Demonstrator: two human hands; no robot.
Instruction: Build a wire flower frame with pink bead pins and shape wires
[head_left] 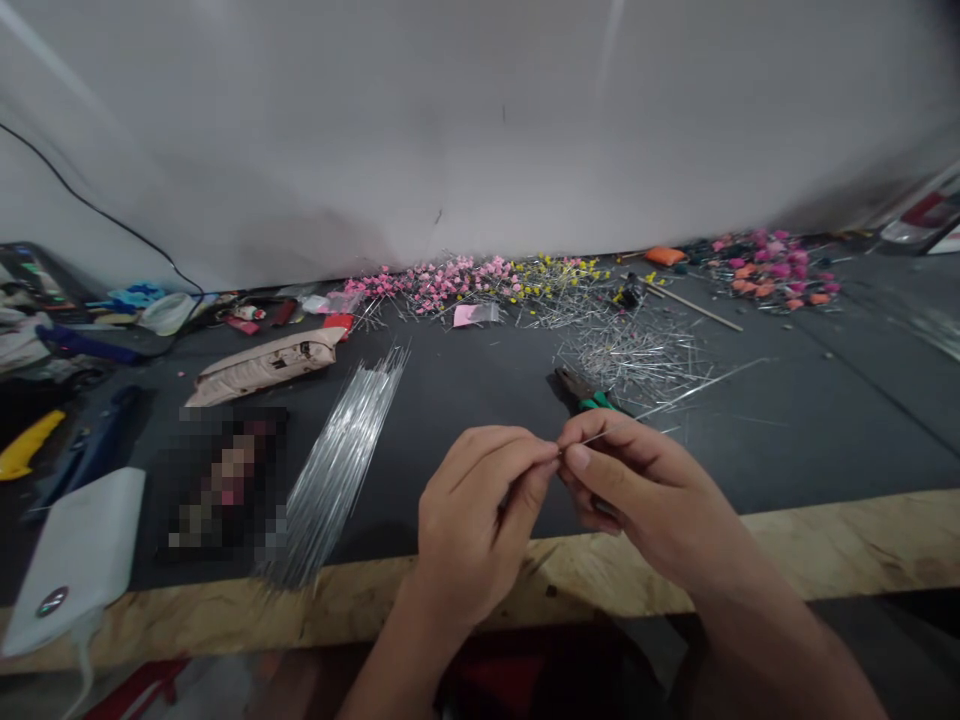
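Observation:
My left hand and my right hand meet fingertip to fingertip above the front of a dark table mat. Both are pinched shut on a thin silver wire that runs up and to the right from my fingers. Just behind my right hand lie green-handled pliers. A long bundle of straight silver wires lies to the left of my left hand.
A heap of short cut wires lies behind the pliers. Pink and yellow beaded pins line the wall, with more pink and orange pieces at the right. A beige packet, a white box, tools and a wooden edge surround.

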